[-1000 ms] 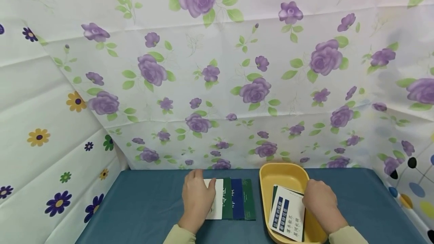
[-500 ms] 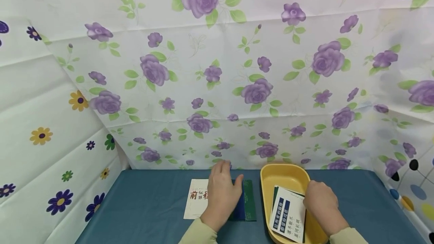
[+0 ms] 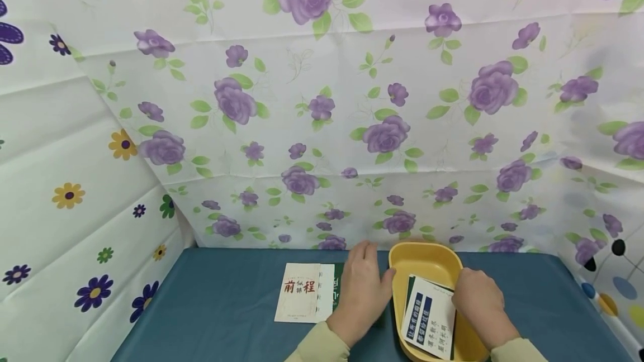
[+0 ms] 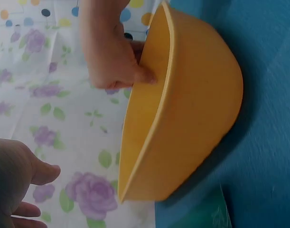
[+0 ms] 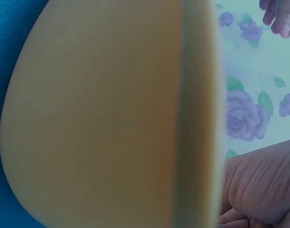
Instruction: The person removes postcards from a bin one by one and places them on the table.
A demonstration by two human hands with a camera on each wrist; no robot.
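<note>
My left hand (image 3: 361, 289) hovers over the right part of a row of overlapping cards, beside the yellow basin (image 3: 425, 247). In the left wrist view the left hand (image 4: 16, 183) has its fingers loosely extended, holding nothing. A white card with red characters (image 3: 297, 300) lies at the row's left end, then another white card (image 3: 326, 295) and a green card (image 3: 338, 281); the hand hides the rest. My right hand (image 3: 480, 303) grips the basin's right rim, its thumb over the inside in the left wrist view. Inside the basin lies a white card with blue bands (image 3: 427, 317) on others.
A blue-green cloth (image 3: 226, 300) covers the table. Behind it hangs a white curtain with purple roses (image 3: 352, 127), with more patterned sheets at both sides. In the right wrist view the basin's wall (image 5: 97, 118) fills most of the picture.
My left hand has moved right across the row of cards, uncovering the white ones at the left and covering the blue and green ones. The right hand stays on the basin's rim.
</note>
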